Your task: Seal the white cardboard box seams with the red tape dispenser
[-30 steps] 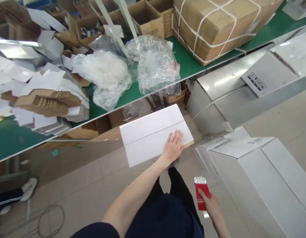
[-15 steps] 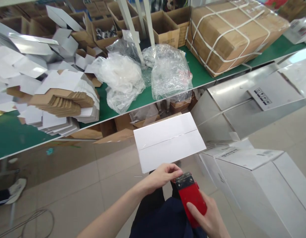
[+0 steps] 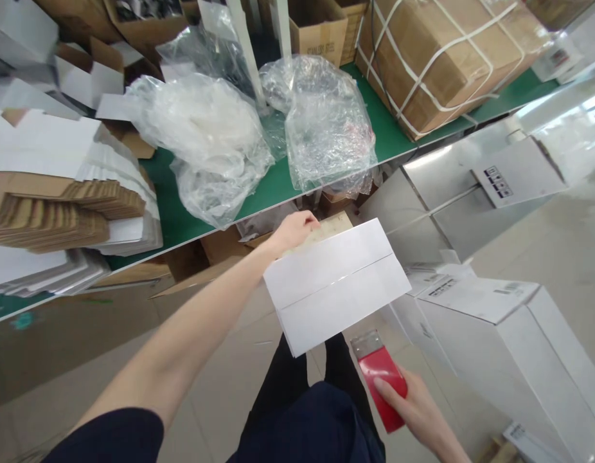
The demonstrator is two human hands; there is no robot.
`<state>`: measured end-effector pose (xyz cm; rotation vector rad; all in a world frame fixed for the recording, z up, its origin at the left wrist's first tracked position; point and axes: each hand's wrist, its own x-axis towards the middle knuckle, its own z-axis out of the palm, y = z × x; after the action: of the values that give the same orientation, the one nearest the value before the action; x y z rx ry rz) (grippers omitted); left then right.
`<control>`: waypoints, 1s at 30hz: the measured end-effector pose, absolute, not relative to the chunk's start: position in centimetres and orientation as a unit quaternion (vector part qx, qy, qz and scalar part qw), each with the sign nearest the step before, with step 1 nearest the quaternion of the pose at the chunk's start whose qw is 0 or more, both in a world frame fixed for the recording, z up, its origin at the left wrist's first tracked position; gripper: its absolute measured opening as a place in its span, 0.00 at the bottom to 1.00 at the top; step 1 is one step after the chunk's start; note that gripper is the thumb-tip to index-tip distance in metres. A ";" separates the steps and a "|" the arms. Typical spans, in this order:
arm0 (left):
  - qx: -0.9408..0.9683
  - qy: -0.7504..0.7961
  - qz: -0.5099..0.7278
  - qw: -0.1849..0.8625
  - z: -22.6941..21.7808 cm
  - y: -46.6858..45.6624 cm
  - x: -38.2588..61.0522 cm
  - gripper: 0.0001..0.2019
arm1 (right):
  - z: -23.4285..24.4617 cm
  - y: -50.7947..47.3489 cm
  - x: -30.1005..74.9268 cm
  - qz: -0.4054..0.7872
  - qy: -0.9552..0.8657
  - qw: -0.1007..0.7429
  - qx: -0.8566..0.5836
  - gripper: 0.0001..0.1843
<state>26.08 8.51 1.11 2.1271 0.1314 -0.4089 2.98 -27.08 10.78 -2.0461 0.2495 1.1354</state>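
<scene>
- Fingers (image 3: 311,222) of left hand (image 3: 293,230) curl over far edge of white carton (image 3: 336,286), arm outstretched.
- Right hand (image 3: 416,402) grips red tape dispenser (image 3: 379,376) just below carton.
- Clear plastic bags (image 3: 326,122) on green bench (image 3: 172,212) hold crumpled film.

White carton (image 3: 336,286): flaps closed, centre seam running across the top face, tilted, held up mid-scene. Red tape dispenser (image 3: 381,379): metal blade end pointing far, just beside the carton's near right edge.
</scene>
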 end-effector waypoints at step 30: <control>0.857 -0.003 -0.369 0.359 -16.9 7.9 31.4 0.16 | 1.5 -23.8 9.3 0.430 0.140 0.308 -0.837 0.24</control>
<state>31.38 7.93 -16.92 2.2115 -0.0070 -0.9510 9.34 -23.80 1.46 -2.2129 0.3711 1.1364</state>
